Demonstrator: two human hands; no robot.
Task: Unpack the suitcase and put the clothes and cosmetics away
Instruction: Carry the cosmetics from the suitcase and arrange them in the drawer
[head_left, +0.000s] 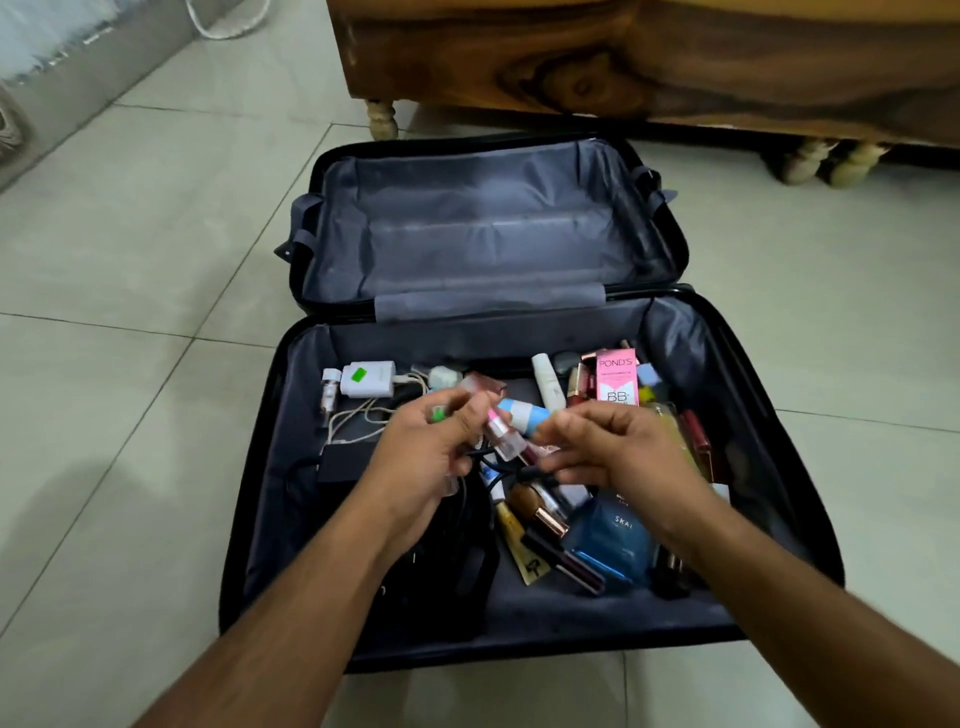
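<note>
Hands full over the open suitcase (291, 519), cosmetics only half gathered.

The left hand (431, 452) clutches a bundle of small bottles (501, 434), fingers curled round several at once; the right hand (613, 447) pinches something small beside it, too blurred to name. Loose cosmetics crowd the near half's right side: the Pond's box (616, 376), the blue box (615, 540). Chargers and cables (363, 410) lie left. The risk, I'd say: that overloaded left grip could spill a bottle, or snag the black cord below.
</note>
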